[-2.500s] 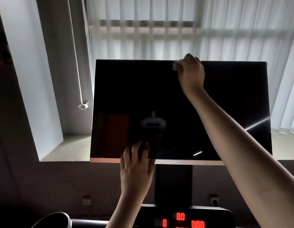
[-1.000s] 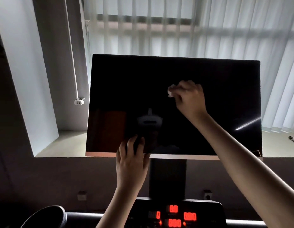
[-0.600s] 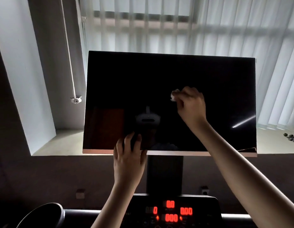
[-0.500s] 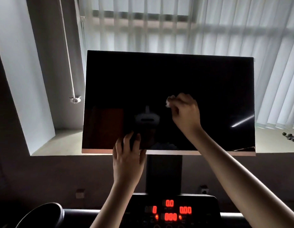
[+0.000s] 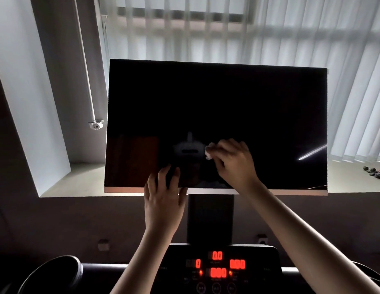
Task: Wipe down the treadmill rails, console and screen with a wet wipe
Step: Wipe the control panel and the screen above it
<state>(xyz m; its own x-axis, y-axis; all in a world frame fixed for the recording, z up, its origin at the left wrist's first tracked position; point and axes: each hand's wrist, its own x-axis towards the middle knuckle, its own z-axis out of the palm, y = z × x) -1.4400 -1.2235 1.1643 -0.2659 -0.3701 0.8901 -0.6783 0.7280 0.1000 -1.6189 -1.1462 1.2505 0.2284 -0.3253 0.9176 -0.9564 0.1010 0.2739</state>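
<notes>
Nearest the viewer, at the bottom, a dark treadmill console (image 5: 261, 256) glows with red digits, and two bare forearms reach up past it. The left hand (image 5: 163, 200) has its fingers spread, the fingertips resting on the lower edge of a large dark screen (image 5: 216, 102) that stands on a black post (image 5: 210, 217) above the console. The right hand (image 5: 233, 164) has its fingers curled, pinching a bunched white wet wipe (image 5: 208, 153) and pressing it against the glass low in the centre, just up and right of the left hand. Beyond the screen lie a pale window ledge (image 5: 85, 179) and white vertical blinds (image 5: 280, 28). A hard push from the wipe would likely tip the screen back on its post if the bracing hand slips. Liquid squeezed out could run down toward the lit console, and the bare fingertips may leave smears on the cleaned glass. Compared with two and a half seconds ago, the wiping hand has travelled from the screen's top edge down to its lower centre, while the left hand has kept its place.
</notes>
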